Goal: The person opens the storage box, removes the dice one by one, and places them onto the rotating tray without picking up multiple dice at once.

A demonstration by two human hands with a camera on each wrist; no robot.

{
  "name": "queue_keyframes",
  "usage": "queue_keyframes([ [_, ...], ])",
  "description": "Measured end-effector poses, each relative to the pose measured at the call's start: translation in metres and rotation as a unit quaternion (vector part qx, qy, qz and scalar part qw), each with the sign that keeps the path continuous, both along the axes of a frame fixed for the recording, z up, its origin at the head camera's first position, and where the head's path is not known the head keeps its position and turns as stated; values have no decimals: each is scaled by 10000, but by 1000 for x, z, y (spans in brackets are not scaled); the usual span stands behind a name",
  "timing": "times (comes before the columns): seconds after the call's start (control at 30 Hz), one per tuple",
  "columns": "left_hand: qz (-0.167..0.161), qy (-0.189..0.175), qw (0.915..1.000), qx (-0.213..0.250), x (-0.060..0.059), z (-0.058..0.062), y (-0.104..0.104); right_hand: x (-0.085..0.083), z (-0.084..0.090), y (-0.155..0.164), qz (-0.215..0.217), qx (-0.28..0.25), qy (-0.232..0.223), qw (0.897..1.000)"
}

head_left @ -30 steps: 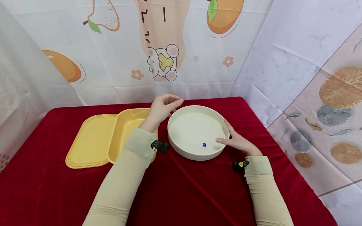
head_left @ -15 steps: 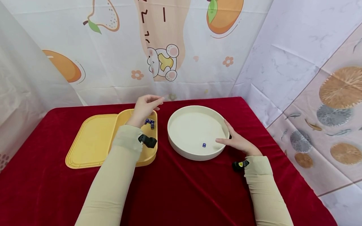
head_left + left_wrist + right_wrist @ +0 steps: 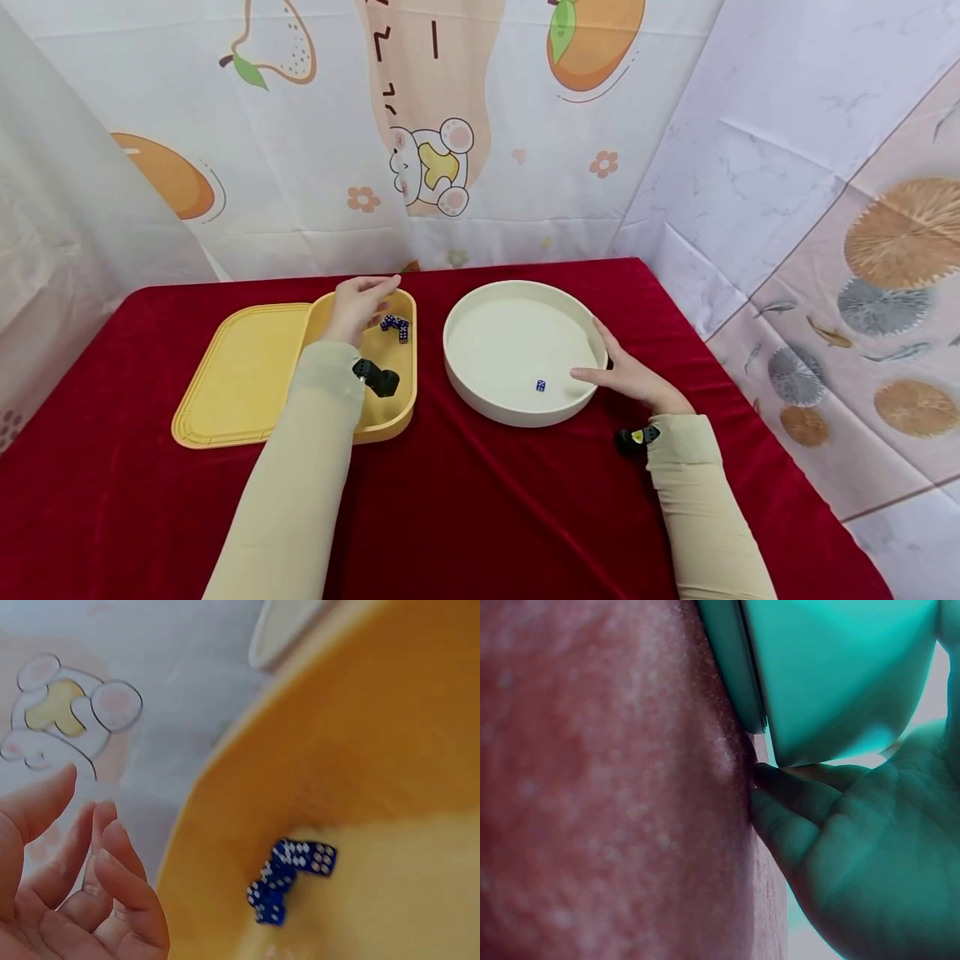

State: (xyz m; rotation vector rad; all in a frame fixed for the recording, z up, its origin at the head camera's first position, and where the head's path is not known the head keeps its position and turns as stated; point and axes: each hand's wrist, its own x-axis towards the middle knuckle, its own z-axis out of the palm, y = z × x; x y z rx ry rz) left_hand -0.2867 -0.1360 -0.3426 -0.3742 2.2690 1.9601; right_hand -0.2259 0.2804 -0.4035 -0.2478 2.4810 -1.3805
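Left grip [image 3: 354, 308]: fingers loosely bent, thumb apart, nothing seen held; positioned at the far end of the box [image 3: 386, 428]. Dice [image 3: 396, 327] clustered inside, just right of this nearer grip. Right grip [image 3: 632, 377] holds the tray [image 3: 517, 333]; single die [image 3: 541, 386] inside.

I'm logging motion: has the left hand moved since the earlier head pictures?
Yes, the left hand has moved leftward, away from the stationary white tray.
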Motion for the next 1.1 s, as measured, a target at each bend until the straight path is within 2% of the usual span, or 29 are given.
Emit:
queue_keyframes([
  [0.37, 221, -240, 9992, 231, 2, -20, -11, -2, -1, 0, 8, -43, 14, 10000],
  [0.53, 264, -297, 9991, 177, 0, -33, -16, -2, -1, -1, -1, -19, -2, 10000],
  [0.77, 265, -338, 9989, -170, -8, -52, -22, -2, -2, 0, -27, 7, -25, 10000],
  [0.9, 256, -382, 9983, -362, -11, -55, -23, -1, -1, 1, -20, 66, -22, 10000],
  [1.1, 87, -510, 9941, -958, -12, -56, -22, -1, -1, 1, -4, 23, -6, 10000],
])
